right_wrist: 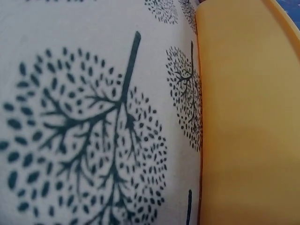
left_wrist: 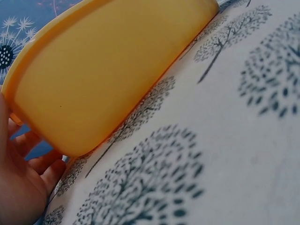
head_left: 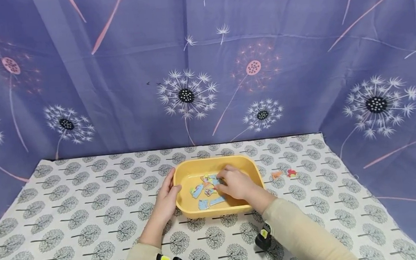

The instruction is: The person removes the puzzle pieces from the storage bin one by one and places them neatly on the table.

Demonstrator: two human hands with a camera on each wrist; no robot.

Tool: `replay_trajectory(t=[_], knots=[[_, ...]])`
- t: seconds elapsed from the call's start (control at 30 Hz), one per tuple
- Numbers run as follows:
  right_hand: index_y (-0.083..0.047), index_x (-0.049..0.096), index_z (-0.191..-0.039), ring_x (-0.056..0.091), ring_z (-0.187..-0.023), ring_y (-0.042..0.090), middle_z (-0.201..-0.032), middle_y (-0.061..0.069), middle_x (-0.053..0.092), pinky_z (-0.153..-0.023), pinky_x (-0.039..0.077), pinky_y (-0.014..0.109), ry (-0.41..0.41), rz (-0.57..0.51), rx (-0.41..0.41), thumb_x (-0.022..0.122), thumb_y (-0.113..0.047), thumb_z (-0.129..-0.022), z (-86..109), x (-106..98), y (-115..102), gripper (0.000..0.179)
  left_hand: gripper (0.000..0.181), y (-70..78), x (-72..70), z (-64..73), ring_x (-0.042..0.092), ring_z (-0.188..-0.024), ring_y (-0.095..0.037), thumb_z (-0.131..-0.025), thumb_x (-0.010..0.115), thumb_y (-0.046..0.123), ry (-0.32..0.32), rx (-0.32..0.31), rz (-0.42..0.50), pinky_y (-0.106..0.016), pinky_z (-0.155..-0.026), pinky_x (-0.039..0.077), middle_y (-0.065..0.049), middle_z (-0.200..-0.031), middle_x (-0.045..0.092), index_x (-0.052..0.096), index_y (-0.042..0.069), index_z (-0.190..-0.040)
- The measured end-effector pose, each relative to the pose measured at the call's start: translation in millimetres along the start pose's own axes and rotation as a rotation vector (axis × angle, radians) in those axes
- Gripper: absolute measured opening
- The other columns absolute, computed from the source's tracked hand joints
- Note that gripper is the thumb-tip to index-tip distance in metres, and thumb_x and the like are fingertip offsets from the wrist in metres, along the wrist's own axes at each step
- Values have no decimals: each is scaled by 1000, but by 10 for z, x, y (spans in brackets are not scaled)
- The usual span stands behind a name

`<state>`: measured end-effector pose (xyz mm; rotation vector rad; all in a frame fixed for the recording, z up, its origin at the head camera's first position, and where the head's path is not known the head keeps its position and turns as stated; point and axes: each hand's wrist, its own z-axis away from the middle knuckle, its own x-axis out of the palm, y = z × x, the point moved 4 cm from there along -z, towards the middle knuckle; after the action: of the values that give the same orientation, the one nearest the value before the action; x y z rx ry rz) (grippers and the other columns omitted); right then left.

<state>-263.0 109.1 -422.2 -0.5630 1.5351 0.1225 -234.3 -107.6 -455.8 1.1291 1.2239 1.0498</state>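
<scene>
A yellow plastic tub (head_left: 197,214) stands on the cloth, with several light-blue puzzle pieces (head_left: 197,191) printed in colours lying on its floor. My left hand (head_left: 166,202) grips the tub's left end, thumb over the rim and fingers along the outside wall. In the left wrist view those fingers (left_wrist: 49,166) bend against the tub's outer side. Over the tub's right half, my right hand (head_left: 236,183) reaches in with bent fingers, its fingertips right at the pieces near the middle. I cannot tell whether it pinches one. The right wrist view shows only cloth and the tub's outer wall (right_wrist: 248,117).
To the right of the tub, an orange piece (head_left: 276,174) and a red piece (head_left: 291,173) lie side by side on the tree-print cloth (head_left: 100,213). A purple dandelion-print curtain (head_left: 134,91) hangs behind and along the sides.
</scene>
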Motion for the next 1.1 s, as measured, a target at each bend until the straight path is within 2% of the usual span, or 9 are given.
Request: replay_trajectory(t=[0.27,0.43,0.6,0.83,0.97,1.1], knots=[[-10,67,-113,60,-91,19,-111,3,59,-80,55,37,-24,-3,6,66,-36,-86,-9,7,-14,37,61,7,-6,8,32,-140,-29,-97,42,15,-4,-13,-2,-38,-112,32,-8,-157,23,17,20,-152],[-9,64,-112,57,-86,17,-106,3,57,-76,55,35,-31,-32,13,66,-32,-85,-9,6,-15,35,61,14,-6,20,31,-140,-28,-97,42,16,-9,-12,8,-38,-112,32,-6,-157,23,16,20,-152],[-9,61,-112,59,-87,17,-101,2,59,-77,54,34,-21,-71,13,67,-27,-85,-9,-6,-26,33,61,13,-7,17,30,-141,-27,-97,42,16,-7,-9,2,-38,-113,31,-6,-157,22,17,20,-152],[-10,59,-110,63,-82,19,-93,5,66,-74,55,35,0,-168,-15,65,-14,-84,-14,-27,-21,27,61,12,-11,0,29,-141,-28,-96,42,15,1,-12,-10,-39,-114,30,-7,-157,22,17,19,-152],[-9,60,-107,59,-73,15,-88,4,65,-69,53,30,16,-243,-30,61,-9,-85,-8,-42,-9,22,61,16,-7,3,30,-141,-29,-96,42,15,0,-10,-8,-40,-113,31,-8,-157,22,17,19,-152],[-9,61,-104,55,-70,11,-85,2,64,-66,50,24,33,-337,-7,59,-7,-86,-3,-56,14,19,61,9,-5,9,31,-141,-29,-96,42,15,1,-9,-7,-39,-113,31,-8,-157,23,17,18,-152]])
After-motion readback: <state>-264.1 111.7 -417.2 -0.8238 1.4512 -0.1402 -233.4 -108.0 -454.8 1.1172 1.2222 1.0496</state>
